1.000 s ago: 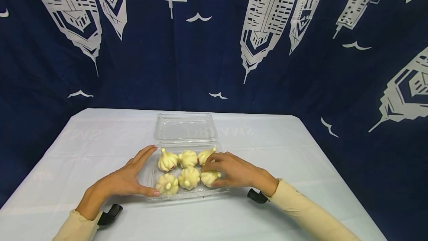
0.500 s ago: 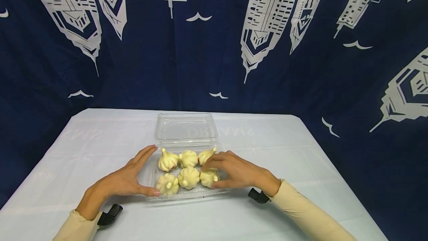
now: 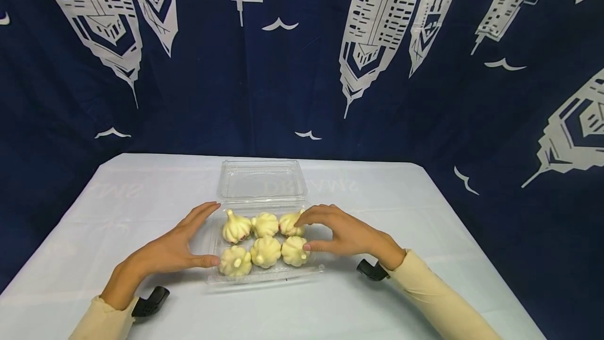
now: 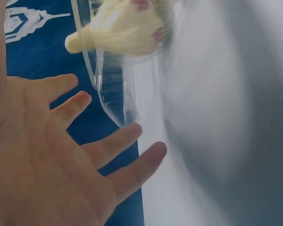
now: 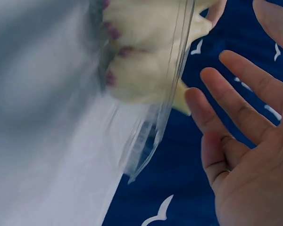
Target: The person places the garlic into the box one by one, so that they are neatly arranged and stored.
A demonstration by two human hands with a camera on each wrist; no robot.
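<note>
Several pale yellow garlic bulbs sit in two rows of three inside a clear plastic clamshell box (image 3: 264, 277). My left hand (image 3: 171, 245), fingers spread, is at the box's left side, nearest the far-left bulb (image 3: 237, 227) and the near-left bulb (image 3: 235, 261). In the left wrist view that hand (image 4: 52, 155) has an empty palm. My right hand (image 3: 346, 230) hovers at the right side, fingertips over the far-right bulb (image 3: 289, 222) and thumb tip at the edge of the near-right bulb (image 3: 294, 252). The right wrist view shows this hand (image 5: 259, 155) with loosely bent fingers, holding nothing.
The box's lid (image 3: 262, 180) lies folded back, away from me. A white cloth (image 3: 401, 198) covers the table. Behind it hangs a dark blue curtain (image 3: 203, 93) with white building prints. A black wrist device (image 3: 151, 301) is on each wrist.
My right hand has let go of the near-right bulb, which now stands more upright, and has drawn back to the right. My left thumb has lifted slightly away from the box's front-left corner.
</note>
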